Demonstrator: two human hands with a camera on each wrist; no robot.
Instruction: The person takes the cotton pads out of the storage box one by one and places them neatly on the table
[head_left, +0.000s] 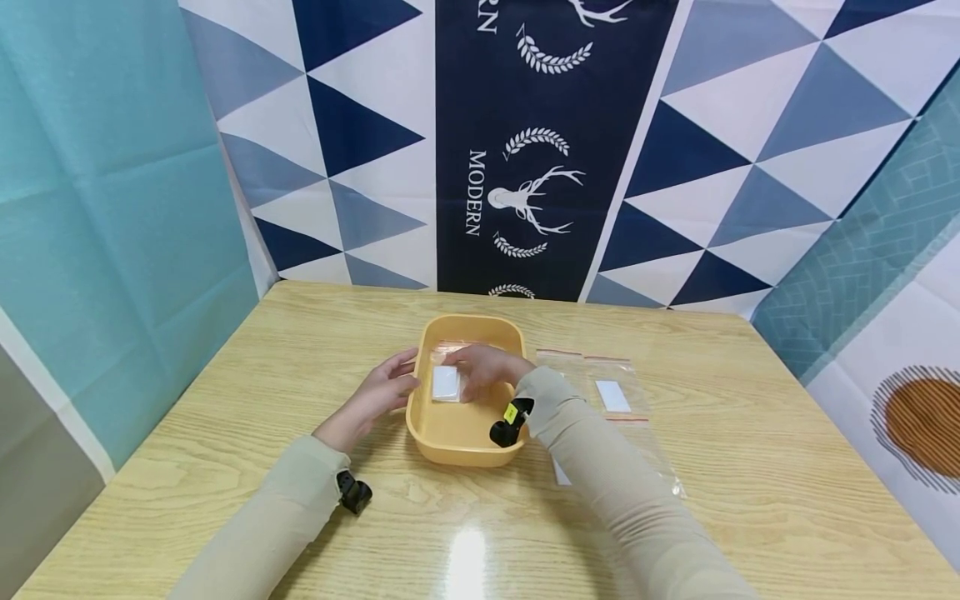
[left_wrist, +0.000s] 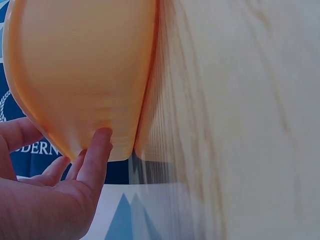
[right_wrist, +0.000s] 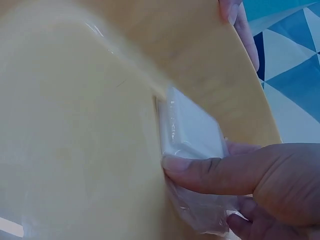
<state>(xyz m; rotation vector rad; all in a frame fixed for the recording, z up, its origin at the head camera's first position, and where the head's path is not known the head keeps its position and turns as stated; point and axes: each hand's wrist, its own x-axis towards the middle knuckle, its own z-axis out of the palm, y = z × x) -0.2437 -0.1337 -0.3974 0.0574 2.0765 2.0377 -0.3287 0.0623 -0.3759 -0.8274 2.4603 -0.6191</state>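
Observation:
A yellow-orange plastic basin (head_left: 461,429) sits on the wooden table. At its left wall, my left hand (head_left: 384,390) holds the rim; in the left wrist view a digit reaches over the edge while other fingers (left_wrist: 98,155) lie along the outer wall. Inside the basin, my right hand (head_left: 486,369) pinches a small clear zip bag (right_wrist: 200,210) with a flat white block (right_wrist: 192,122) in it. The right thumb (right_wrist: 187,167) presses on the near face of the bag, and the other fingers are partly hidden behind it. A red zip line shows near the basin's far end.
Right of the basin, several clear zip bags (head_left: 626,379) with red zip strips lie on the table (head_left: 750,433), one holding a white block (head_left: 613,396). The right forearm covers part of them. A patterned cloth (head_left: 360,167) hangs behind the table's far edge.

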